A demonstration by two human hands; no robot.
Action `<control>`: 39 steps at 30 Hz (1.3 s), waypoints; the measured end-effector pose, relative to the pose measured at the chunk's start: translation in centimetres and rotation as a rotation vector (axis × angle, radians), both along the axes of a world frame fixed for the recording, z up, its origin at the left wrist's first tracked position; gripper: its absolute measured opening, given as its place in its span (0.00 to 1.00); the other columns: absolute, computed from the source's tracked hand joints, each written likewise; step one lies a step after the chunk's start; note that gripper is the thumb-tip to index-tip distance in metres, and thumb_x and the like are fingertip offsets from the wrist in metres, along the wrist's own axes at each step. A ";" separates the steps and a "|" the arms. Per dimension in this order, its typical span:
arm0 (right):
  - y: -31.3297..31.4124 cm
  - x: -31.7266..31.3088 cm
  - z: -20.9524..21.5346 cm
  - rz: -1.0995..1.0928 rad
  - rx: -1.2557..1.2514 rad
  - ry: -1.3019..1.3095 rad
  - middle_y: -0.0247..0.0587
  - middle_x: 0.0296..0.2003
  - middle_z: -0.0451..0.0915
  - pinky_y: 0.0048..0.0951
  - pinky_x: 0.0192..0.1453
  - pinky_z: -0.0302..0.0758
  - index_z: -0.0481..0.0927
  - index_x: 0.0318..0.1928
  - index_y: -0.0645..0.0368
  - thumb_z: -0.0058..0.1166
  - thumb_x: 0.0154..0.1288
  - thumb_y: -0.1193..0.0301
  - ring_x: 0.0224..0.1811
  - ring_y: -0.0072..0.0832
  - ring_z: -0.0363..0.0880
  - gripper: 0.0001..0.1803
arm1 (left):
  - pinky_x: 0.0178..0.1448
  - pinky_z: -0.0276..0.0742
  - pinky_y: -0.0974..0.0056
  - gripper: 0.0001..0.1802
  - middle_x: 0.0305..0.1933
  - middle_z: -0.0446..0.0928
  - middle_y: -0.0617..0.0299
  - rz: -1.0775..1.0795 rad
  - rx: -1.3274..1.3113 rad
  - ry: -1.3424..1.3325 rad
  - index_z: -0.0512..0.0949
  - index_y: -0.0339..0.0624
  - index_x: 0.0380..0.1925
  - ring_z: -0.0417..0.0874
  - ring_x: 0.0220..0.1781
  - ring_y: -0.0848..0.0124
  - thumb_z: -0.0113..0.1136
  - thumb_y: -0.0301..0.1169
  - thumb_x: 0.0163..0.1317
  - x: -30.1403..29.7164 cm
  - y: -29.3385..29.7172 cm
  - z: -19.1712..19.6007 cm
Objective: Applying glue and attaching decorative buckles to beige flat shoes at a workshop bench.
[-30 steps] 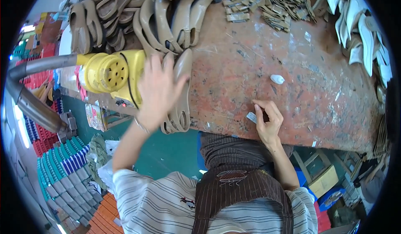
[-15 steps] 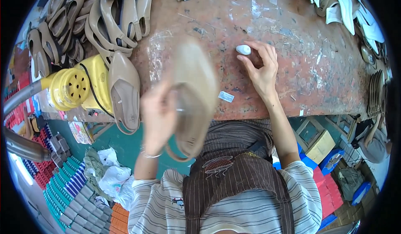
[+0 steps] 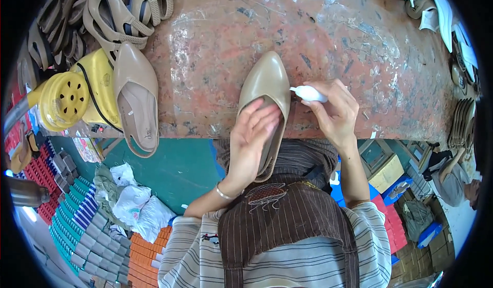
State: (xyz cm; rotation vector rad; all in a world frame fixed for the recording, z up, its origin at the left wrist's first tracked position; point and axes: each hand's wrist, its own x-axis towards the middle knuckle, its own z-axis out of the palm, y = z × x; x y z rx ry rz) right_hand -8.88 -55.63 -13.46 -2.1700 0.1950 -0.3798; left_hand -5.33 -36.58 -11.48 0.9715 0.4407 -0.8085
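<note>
A beige pointed slingback shoe (image 3: 265, 81) lies toe away from me at the table's front edge, its heel end sticking out over my lap. My left hand (image 3: 252, 134) is at its opening, fingers stretched out and slightly blurred across the inside. Between thumb and fingers, my right hand (image 3: 336, 108) grips a small white squeeze bottle (image 3: 311, 94). The bottle's thin nozzle points left, close to the shoe's right side; whether it touches cannot be made out. Another beige slingback shoe (image 3: 137, 72) rests at the left, beside a yellow device.
More beige shoes (image 3: 120, 10) are piled at the back left, next to the yellow device (image 3: 69, 100) with its round vented end and black cord. White shoe pieces (image 3: 441, 15) lie at the far right of the worn reddish table (image 3: 205, 57). Another person (image 3: 452, 177) sits at the right.
The shoe has come down from my raised left hand to the table edge, further right. My left hand's fingers have spread at its opening. The bottle has turned its nozzle toward the shoe.
</note>
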 end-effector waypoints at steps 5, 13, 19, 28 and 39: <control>0.7 0.6 0.6 0.063 -0.129 0.038 0.38 0.27 0.79 0.29 0.31 0.71 0.83 0.41 0.60 0.69 0.47 0.73 0.27 0.31 0.75 0.17 | 0.67 0.67 0.58 0.22 0.58 0.71 0.52 0.302 -0.784 -0.085 0.65 0.31 0.58 0.72 0.62 0.64 0.49 0.16 0.62 0.7 -1.8 -5.7; 1.0 1.7 0.6 0.098 -0.195 0.065 0.37 0.24 0.76 0.31 0.28 0.70 0.82 0.39 0.59 0.67 0.50 0.70 0.25 0.33 0.72 0.15 | 0.66 0.70 0.62 0.19 0.58 0.71 0.55 0.273 -0.528 -0.054 0.66 0.30 0.56 0.73 0.60 0.68 0.48 0.16 0.65 0.2 -2.6 -5.0; 1.0 2.3 0.9 0.144 -0.247 0.099 0.38 0.25 0.76 0.32 0.28 0.71 0.82 0.38 0.59 0.66 0.51 0.69 0.26 0.34 0.73 0.13 | 0.64 0.71 0.65 0.18 0.56 0.72 0.55 0.289 -0.457 -0.046 0.65 0.30 0.56 0.74 0.58 0.70 0.49 0.17 0.65 0.3 -2.6 -4.6; 1.1 2.9 1.5 0.170 -0.285 0.124 0.38 0.26 0.78 0.32 0.28 0.72 0.82 0.35 0.59 0.65 0.51 0.70 0.27 0.34 0.74 0.11 | 0.63 0.71 0.64 0.19 0.57 0.72 0.55 0.291 -0.405 0.018 0.66 0.32 0.57 0.74 0.59 0.70 0.50 0.18 0.66 -0.3 -2.3 -5.1; 0.9 3.1 2.6 0.193 -0.291 0.175 0.39 0.27 0.78 0.33 0.28 0.72 0.81 0.34 0.60 0.65 0.51 0.72 0.27 0.35 0.75 0.10 | 0.65 0.70 0.61 0.21 0.59 0.71 0.54 0.293 -0.448 -0.037 0.64 0.30 0.59 0.73 0.61 0.67 0.50 0.18 0.65 0.2 -2.7 -4.6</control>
